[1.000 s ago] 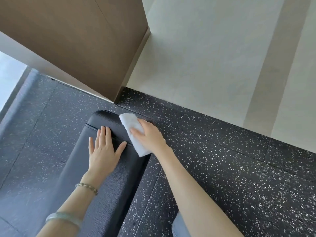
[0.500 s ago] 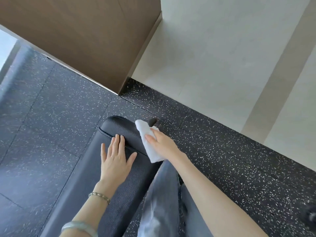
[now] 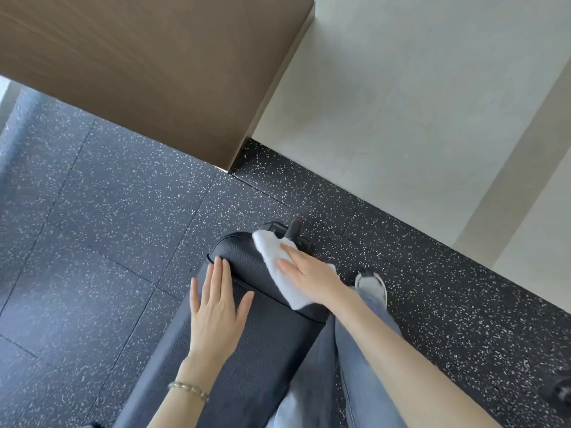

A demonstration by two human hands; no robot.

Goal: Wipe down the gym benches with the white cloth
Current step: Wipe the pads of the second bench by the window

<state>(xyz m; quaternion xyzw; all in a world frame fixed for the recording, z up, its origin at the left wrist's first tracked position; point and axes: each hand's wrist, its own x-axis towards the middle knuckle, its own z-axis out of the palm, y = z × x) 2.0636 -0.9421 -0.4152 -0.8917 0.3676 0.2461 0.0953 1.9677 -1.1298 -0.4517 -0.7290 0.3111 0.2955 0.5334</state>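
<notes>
Open floor (image 3: 92,242) lies left of the bench (image 3: 262,350); wooden panel (image 3: 154,72) stands beyond.

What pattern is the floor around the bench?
The floor is black with white speckles; the head view shows it best.

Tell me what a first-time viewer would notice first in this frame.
The white cloth stands out against the black bench at centre, pressed flat under the right hand near the bench's far end. The left hand lies flat on the padding beside it, and speckled dark flooring surrounds the bench.
</notes>
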